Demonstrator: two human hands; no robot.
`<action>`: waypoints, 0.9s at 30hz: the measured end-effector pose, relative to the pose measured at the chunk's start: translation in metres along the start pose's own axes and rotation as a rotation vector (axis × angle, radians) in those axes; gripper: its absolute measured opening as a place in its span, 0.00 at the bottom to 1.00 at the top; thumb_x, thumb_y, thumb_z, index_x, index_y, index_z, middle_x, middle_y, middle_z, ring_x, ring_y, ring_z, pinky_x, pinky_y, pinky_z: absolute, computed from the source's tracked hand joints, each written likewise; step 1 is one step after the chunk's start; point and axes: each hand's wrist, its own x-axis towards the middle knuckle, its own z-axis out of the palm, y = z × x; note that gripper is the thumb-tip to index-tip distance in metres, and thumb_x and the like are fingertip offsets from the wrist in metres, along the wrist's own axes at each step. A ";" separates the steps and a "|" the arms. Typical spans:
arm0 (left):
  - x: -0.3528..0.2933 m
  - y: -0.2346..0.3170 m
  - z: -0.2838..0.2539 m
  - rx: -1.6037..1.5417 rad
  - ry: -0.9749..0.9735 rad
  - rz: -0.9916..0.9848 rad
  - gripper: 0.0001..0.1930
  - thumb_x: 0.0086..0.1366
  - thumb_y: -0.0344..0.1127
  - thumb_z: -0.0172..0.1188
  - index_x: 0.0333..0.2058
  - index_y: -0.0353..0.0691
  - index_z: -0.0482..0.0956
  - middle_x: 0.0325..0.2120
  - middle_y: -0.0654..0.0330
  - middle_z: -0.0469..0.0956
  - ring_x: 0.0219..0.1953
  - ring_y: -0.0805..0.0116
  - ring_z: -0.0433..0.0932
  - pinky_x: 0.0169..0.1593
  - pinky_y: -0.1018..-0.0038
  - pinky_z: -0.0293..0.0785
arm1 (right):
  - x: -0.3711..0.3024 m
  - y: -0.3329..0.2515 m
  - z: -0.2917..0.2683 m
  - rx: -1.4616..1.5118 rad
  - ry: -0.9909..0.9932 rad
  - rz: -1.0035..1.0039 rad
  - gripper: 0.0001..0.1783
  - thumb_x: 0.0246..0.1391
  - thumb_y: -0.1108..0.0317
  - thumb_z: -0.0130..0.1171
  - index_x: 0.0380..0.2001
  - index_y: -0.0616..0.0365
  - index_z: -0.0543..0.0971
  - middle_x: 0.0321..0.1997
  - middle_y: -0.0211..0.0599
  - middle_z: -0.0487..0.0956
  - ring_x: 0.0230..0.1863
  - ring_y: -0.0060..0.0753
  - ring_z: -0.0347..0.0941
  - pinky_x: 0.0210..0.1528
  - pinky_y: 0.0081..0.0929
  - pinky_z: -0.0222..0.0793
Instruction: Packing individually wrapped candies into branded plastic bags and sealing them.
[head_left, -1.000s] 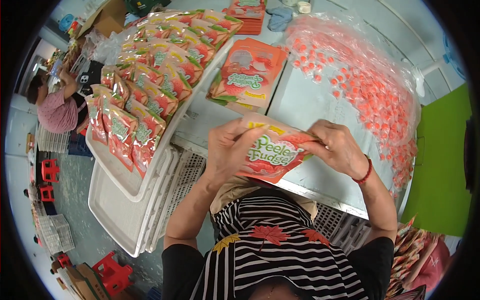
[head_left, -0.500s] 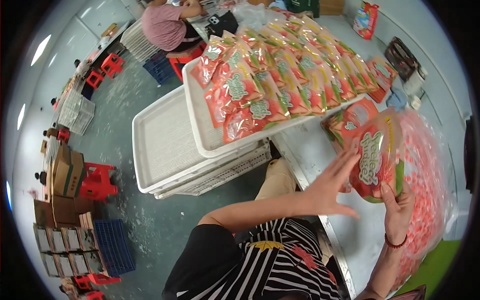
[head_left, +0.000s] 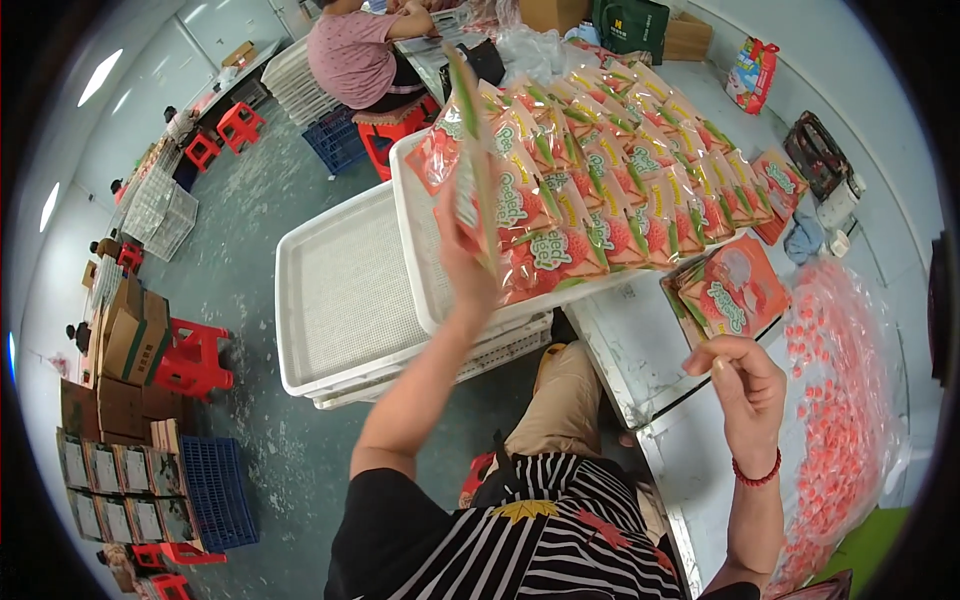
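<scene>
In my left hand (head_left: 468, 265) is a candy pouch (head_left: 478, 170), upright and turned nearly edge-on, above the left part of a white tray (head_left: 425, 290). That tray bears rows of filled red and clear pouches (head_left: 600, 190), overlapping one another. My right hand (head_left: 745, 390), with a beaded bracelet at the wrist, hovers over the metal table, its fingers curled and nothing visible in them. Just beyond its fingertips lies a stack of flat pouches (head_left: 745, 285). Beside it on the right spreads a large clear plastic bag of small pink-red wrapped candies (head_left: 835, 420).
Lower left of the filled tray stands a stack of white mesh trays (head_left: 340, 290). A person in a pink shirt (head_left: 345, 55) sits at the far table. Red stools (head_left: 190, 355), cardboard boxes (head_left: 130, 335) and a blue crate (head_left: 218, 490) stand on the left.
My left hand has carried the pouch from the right side over to the tray. My right hand has let go of it and curled. The view has shifted slightly.
</scene>
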 end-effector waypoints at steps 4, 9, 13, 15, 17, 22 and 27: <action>0.042 -0.097 -0.034 0.158 0.013 -0.071 0.24 0.65 0.24 0.49 0.60 0.38 0.61 0.43 0.53 0.75 0.46 0.68 0.73 0.49 0.76 0.69 | -0.023 0.040 -0.020 0.026 0.168 0.181 0.12 0.64 0.66 0.47 0.37 0.64 0.75 0.27 0.32 0.76 0.32 0.22 0.71 0.42 0.23 0.67; 0.038 -0.195 -0.028 0.258 -0.282 -0.144 0.29 0.66 0.37 0.54 0.62 0.34 0.57 0.54 0.47 0.67 0.55 0.60 0.67 0.58 0.71 0.62 | -0.059 0.067 -0.041 0.001 0.319 0.286 0.13 0.66 0.63 0.46 0.36 0.62 0.75 0.26 0.30 0.75 0.30 0.21 0.70 0.39 0.22 0.67; 0.032 -0.197 0.001 0.323 -0.415 -0.145 0.26 0.68 0.40 0.47 0.60 0.32 0.59 0.63 0.42 0.53 0.65 0.45 0.51 0.66 0.60 0.48 | -0.079 0.081 -0.052 0.076 0.426 0.339 0.12 0.65 0.66 0.46 0.38 0.64 0.75 0.27 0.32 0.76 0.31 0.20 0.71 0.40 0.21 0.67; 0.032 -0.200 0.014 0.320 -0.467 -0.109 0.27 0.69 0.42 0.46 0.60 0.30 0.58 0.64 0.43 0.52 0.66 0.46 0.49 0.67 0.60 0.45 | -0.083 0.086 -0.051 0.063 0.452 0.357 0.12 0.65 0.66 0.46 0.38 0.64 0.76 0.27 0.31 0.76 0.31 0.20 0.71 0.39 0.21 0.67; 0.036 -0.222 0.004 0.222 -0.310 -0.120 0.27 0.70 0.44 0.43 0.62 0.32 0.57 0.65 0.45 0.51 0.67 0.49 0.47 0.69 0.60 0.38 | -0.075 0.091 -0.043 0.017 0.412 0.370 0.12 0.64 0.67 0.47 0.38 0.64 0.76 0.27 0.31 0.76 0.31 0.20 0.71 0.39 0.21 0.68; 0.048 -0.157 0.022 0.026 -0.339 -0.121 0.28 0.71 0.48 0.39 0.63 0.34 0.56 0.64 0.44 0.51 0.67 0.50 0.47 0.69 0.61 0.37 | -0.091 0.116 -0.034 -0.061 0.331 0.387 0.10 0.62 0.70 0.51 0.39 0.66 0.77 0.28 0.29 0.77 0.30 0.17 0.71 0.37 0.16 0.68; 0.072 -0.168 0.003 0.034 -0.339 -0.094 0.29 0.71 0.48 0.41 0.60 0.30 0.58 0.61 0.43 0.57 0.63 0.52 0.55 0.66 0.65 0.46 | -0.150 0.183 -0.037 -0.060 0.392 0.552 0.10 0.61 0.68 0.53 0.38 0.65 0.77 0.26 0.28 0.77 0.28 0.15 0.71 0.33 0.15 0.68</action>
